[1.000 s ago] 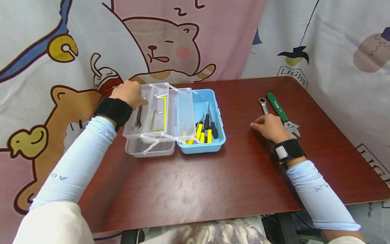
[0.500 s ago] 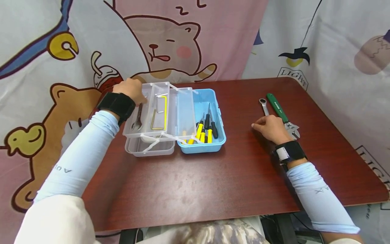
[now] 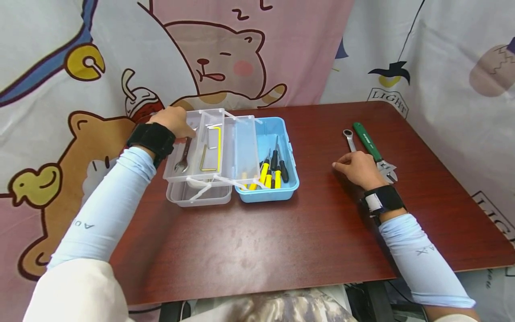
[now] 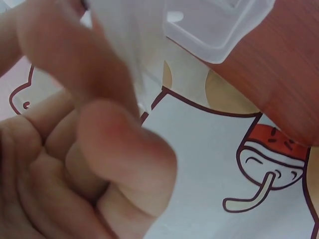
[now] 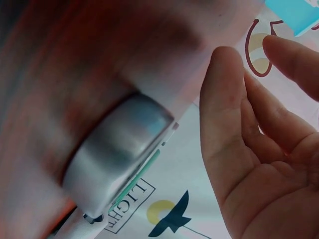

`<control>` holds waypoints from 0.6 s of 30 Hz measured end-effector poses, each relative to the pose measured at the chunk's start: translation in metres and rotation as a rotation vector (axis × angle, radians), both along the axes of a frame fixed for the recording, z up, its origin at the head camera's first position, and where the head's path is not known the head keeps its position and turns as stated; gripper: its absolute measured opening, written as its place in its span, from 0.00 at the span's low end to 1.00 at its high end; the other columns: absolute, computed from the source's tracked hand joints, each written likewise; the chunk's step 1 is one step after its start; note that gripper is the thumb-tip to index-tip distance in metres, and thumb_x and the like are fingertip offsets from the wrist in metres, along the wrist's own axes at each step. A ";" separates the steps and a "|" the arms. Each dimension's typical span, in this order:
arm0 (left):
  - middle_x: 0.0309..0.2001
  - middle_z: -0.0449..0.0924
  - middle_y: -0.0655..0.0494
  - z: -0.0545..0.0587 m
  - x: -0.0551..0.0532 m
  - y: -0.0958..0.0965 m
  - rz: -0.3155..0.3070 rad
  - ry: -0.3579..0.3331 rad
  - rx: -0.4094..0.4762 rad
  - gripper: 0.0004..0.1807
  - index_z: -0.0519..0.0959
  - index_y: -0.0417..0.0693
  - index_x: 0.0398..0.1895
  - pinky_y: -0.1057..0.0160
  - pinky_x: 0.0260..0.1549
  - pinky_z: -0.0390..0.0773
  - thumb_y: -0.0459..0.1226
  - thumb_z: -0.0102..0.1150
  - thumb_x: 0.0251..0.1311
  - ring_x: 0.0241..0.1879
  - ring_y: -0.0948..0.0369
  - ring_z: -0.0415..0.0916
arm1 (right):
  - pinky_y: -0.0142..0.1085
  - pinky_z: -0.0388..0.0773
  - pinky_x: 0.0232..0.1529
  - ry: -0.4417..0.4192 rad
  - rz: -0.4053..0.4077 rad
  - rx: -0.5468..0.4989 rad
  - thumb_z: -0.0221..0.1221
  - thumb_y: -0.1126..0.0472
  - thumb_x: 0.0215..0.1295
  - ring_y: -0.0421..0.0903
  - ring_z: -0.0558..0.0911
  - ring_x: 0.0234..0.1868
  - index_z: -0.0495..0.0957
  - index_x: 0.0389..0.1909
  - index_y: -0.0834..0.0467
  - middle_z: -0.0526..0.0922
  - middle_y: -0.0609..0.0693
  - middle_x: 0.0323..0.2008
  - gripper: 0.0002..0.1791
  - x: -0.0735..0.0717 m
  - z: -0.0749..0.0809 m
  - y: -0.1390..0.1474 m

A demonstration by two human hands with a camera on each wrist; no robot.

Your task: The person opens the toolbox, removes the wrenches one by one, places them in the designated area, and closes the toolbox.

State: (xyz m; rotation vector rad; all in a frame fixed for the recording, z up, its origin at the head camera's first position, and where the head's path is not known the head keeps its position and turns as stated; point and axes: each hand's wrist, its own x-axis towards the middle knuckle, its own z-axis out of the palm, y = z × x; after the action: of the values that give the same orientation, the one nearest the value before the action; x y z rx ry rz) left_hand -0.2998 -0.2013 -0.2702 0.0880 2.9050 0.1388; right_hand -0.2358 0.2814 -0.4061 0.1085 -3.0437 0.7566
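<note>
At the far left of the toolbox's clear upper tray (image 3: 173,172), my left hand (image 3: 172,120) has its fingers bent over the upper end of an open-end wrench (image 3: 183,158) and seems to pinch it; that end is hidden. In the left wrist view the thumb and curled fingers (image 4: 112,144) stand close to the clear plastic. Across the table, my right hand (image 3: 360,169) rests with fingers loosely bent, holding nothing. Under it runs a ratchet wrench (image 3: 350,139), and beside it lies a green-handled adjustable wrench (image 3: 367,142).
Hex keys (image 3: 219,150), one yellow, lie in the clear tray. Screwdrivers with yellow and black handles (image 3: 277,174) fill part of the blue box bottom (image 3: 277,195). White hinge arms (image 3: 201,193) link the trays. A printed curtain (image 3: 306,53) hangs behind the brown table (image 3: 257,250).
The upper end of the open-end wrench has shifted slightly right under my left hand, so the wrench leans more. My right hand and the tools by it have stayed put.
</note>
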 end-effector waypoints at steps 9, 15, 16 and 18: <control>0.18 0.76 0.53 -0.006 -0.001 -0.003 0.027 -0.020 0.034 0.18 0.80 0.37 0.36 0.60 0.21 0.70 0.46 0.63 0.62 0.18 0.59 0.74 | 0.43 0.78 0.33 -0.003 0.007 -0.005 0.63 0.53 0.73 0.52 0.83 0.34 0.87 0.47 0.66 0.89 0.59 0.37 0.19 0.000 -0.001 0.000; 0.16 0.77 0.53 -0.005 -0.004 -0.005 0.002 -0.025 0.064 0.17 0.81 0.39 0.28 0.61 0.22 0.70 0.46 0.63 0.62 0.20 0.58 0.74 | 0.42 0.77 0.32 0.004 0.002 -0.006 0.63 0.53 0.73 0.51 0.83 0.33 0.87 0.47 0.66 0.88 0.59 0.36 0.19 0.000 -0.001 0.001; 0.16 0.77 0.54 -0.004 -0.004 -0.005 0.001 -0.023 0.073 0.17 0.81 0.39 0.27 0.61 0.21 0.70 0.46 0.63 0.61 0.19 0.59 0.74 | 0.42 0.77 0.32 0.005 0.001 -0.006 0.63 0.53 0.73 0.51 0.83 0.33 0.87 0.47 0.66 0.88 0.59 0.36 0.19 0.000 -0.001 0.002; 0.15 0.76 0.54 -0.004 -0.005 -0.006 0.006 -0.023 0.090 0.18 0.82 0.39 0.25 0.62 0.20 0.71 0.46 0.63 0.61 0.18 0.60 0.74 | 0.42 0.77 0.32 0.005 -0.003 -0.008 0.63 0.53 0.73 0.51 0.83 0.33 0.87 0.47 0.66 0.88 0.59 0.36 0.19 0.000 0.000 0.002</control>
State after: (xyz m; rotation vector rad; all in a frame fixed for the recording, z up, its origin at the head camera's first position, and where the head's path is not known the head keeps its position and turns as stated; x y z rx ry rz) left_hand -0.3045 -0.2076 -0.2746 0.0927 2.8755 0.2702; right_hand -0.2360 0.2832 -0.4062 0.1059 -3.0350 0.7671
